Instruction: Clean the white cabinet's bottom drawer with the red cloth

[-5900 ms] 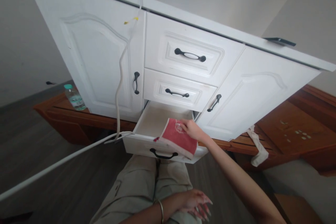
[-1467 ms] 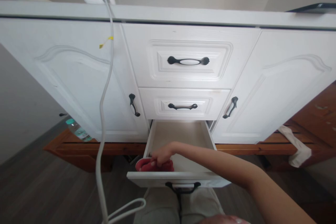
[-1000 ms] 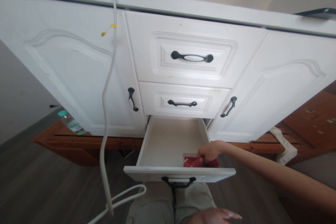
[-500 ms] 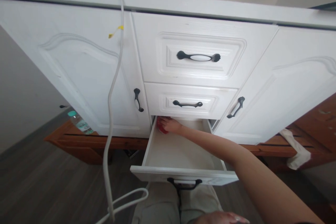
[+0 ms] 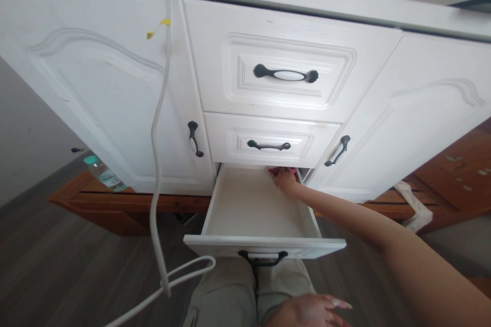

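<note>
Inside the pulled-out bottom drawer (image 5: 257, 209), my right hand (image 5: 287, 183) presses a red cloth (image 5: 282, 170) at the back right corner. Its fingers are bent over the cloth, which is partly hidden by the hand and the drawer front above. The drawer's white bottom and side walls show around my forearm. My left hand (image 5: 312, 310) is low in the view, by my right knee, with its fingers stretched out and nothing visible in it. The drawer's black handle (image 5: 263, 258) faces my legs.
Two shut drawers (image 5: 286, 76) sit above, between cabinet doors (image 5: 95, 107). A white cable (image 5: 155, 138) hangs down on the left and loops near the drawer. A bottle (image 5: 105, 173) stands on the wooden bench (image 5: 99, 202); a pale cloth (image 5: 416, 209) drapes at the right.
My right hand has moved the red cloth from the drawer's back left to its back right corner. My left hand shows more fully. The view has shifted slightly.
</note>
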### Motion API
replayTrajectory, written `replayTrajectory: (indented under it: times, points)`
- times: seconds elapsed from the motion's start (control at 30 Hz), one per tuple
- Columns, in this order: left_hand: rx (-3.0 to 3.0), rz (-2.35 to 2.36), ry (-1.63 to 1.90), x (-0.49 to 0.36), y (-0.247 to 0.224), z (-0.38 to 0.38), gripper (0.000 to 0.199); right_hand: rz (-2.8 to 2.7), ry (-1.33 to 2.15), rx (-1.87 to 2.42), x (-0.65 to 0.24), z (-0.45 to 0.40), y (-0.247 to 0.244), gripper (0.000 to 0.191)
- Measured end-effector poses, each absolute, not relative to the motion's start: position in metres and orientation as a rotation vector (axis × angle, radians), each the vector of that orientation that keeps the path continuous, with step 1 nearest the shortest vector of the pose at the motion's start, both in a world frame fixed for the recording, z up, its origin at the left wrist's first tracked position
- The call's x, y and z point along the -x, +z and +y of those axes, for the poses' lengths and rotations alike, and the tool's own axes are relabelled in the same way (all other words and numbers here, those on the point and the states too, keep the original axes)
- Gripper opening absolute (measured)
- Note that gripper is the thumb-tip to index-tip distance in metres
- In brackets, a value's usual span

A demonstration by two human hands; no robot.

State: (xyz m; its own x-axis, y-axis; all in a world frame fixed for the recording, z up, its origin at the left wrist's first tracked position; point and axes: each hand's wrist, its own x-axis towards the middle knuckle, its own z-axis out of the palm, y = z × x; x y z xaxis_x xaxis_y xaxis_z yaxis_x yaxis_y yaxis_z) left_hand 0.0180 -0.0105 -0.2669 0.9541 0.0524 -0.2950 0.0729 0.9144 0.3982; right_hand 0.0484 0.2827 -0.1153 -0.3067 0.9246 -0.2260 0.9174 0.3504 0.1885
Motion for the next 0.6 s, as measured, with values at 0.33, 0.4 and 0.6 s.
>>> replayTrajectory:
  times: [0.33,0.4,0.6]
  points:
    - [-0.332,0.312,0.021,-0.017,-0.256,-0.013,0.052,2.246,-0.059,-1.611,-0.064,0.25,-0.093,0.031]
    - [-0.339,0.296,0.03,-0.013,-0.252,-0.014,0.05,2.234,-0.142,-1.581,-0.065,0.241,-0.094,0.039]
    - [-0.403,0.323,0.042,-0.006,-0.238,-0.018,0.052,2.149,-0.604,-1.623,-0.08,0.2,-0.081,0.03]
